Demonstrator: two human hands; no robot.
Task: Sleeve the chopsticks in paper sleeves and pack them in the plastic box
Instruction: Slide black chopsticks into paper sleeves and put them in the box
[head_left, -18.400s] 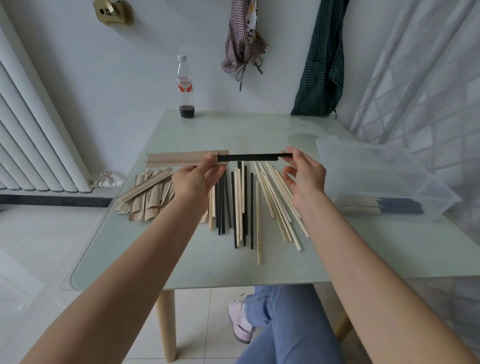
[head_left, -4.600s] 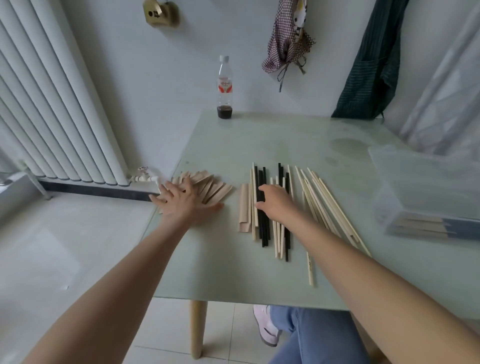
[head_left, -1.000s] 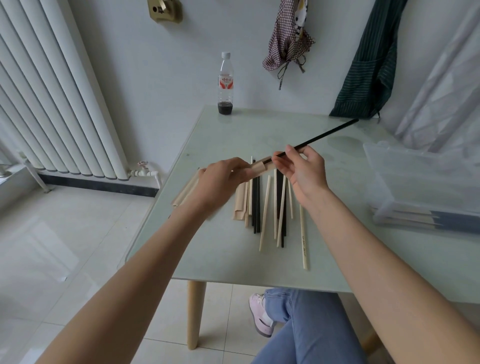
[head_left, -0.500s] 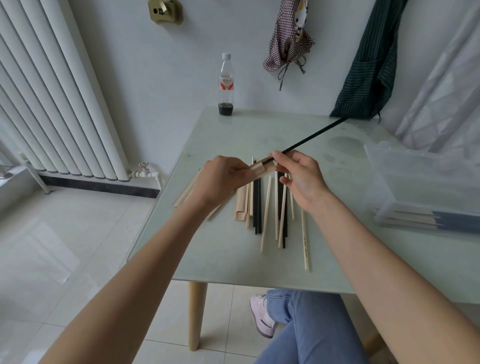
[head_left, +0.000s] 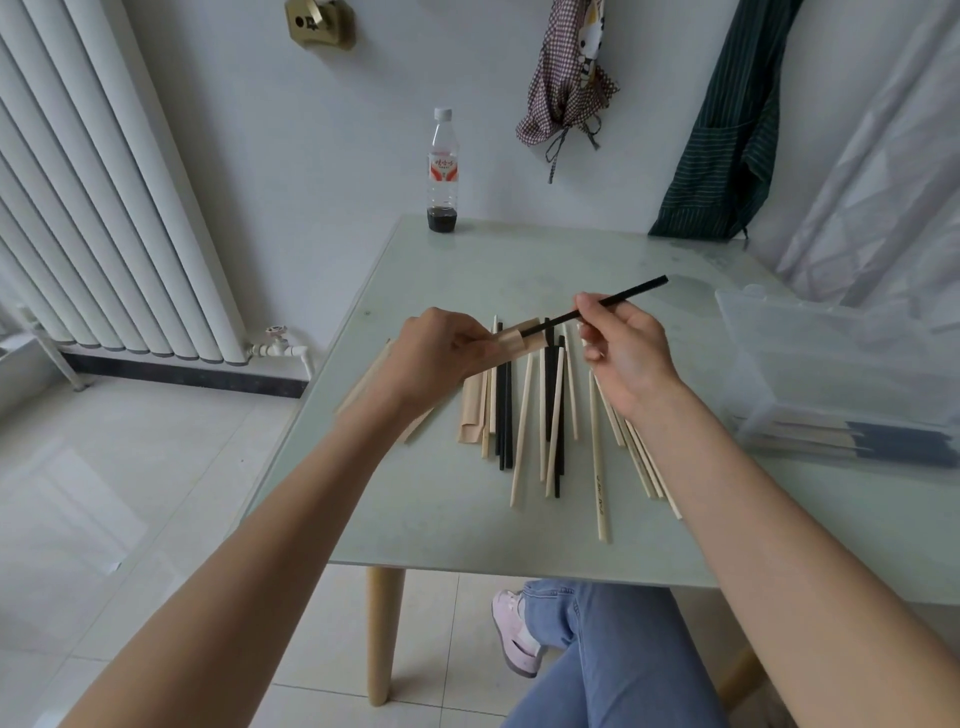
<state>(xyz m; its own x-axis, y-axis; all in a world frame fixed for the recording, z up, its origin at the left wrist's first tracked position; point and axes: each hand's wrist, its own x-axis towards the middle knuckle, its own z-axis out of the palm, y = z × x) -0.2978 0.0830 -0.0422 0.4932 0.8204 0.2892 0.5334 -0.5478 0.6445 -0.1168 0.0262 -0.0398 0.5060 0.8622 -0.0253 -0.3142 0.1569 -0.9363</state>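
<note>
My left hand (head_left: 434, 353) grips a tan paper sleeve (head_left: 511, 343) above the table. Between thumb and fingers my right hand (head_left: 621, 343) pinches a black chopstick (head_left: 631, 293), whose lower end is inside the sleeve's mouth. The stick slants up to the right. Under my hands several loose black and pale wooden chopsticks (head_left: 550, 421) lie in a row on the glass table (head_left: 457, 499). One empty sleeve (head_left: 471, 410) lies flat at the row's left. A clear plastic box (head_left: 852, 384) at the right holds sleeved chopsticks.
A nearly empty bottle (head_left: 443, 171) stands at the table's far edge by the wall. More paper sleeves (head_left: 363, 389) poke out beneath my left wrist. A white radiator (head_left: 98, 208) lines the left wall. My knee and a pink shoe (head_left: 514, 639) show below the table.
The black chopstick has slid further into the sleeve, so less of it sticks out. My right hand has moved along the stick towards its free end.
</note>
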